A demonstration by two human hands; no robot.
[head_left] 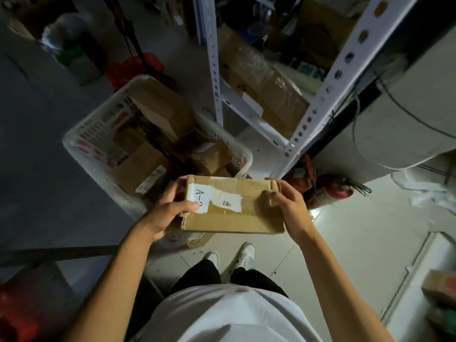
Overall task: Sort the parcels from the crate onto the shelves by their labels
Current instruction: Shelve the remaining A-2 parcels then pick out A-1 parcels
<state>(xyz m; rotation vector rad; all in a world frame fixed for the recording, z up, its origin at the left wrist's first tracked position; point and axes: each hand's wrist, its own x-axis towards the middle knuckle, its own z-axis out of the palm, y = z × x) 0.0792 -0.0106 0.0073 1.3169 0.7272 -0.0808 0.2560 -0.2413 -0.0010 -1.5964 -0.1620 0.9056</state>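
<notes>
held flat at waist height, label side up, presumably so the marking can be read before picking a shelf: a cardboard parcel, just clear of the near corner of the white slatted crate it appears to have come from. white label at the parcel's left end reads "a-" with the rest hidden under the thumb; torn strip with a barcode beside it.

left hand wrapped round the left end, thumb lying across the top over the label, fingers curled behind the far edge. right hand clamped on the right end, thumb on top, fingers hooked over the far corner. both gripping firmly, neither slack.

more brown parcels stacked loose in the crate on the floor, one showing a label of its own. white perforated shelf upright rising just past the crate's far right side, with taped cartons already on a low shelf. red fire extinguisher lying by the upright's foot.

likely step: reading the label, thumb needing to shift to bare the rest, then carrying to the matching shelf.
</notes>
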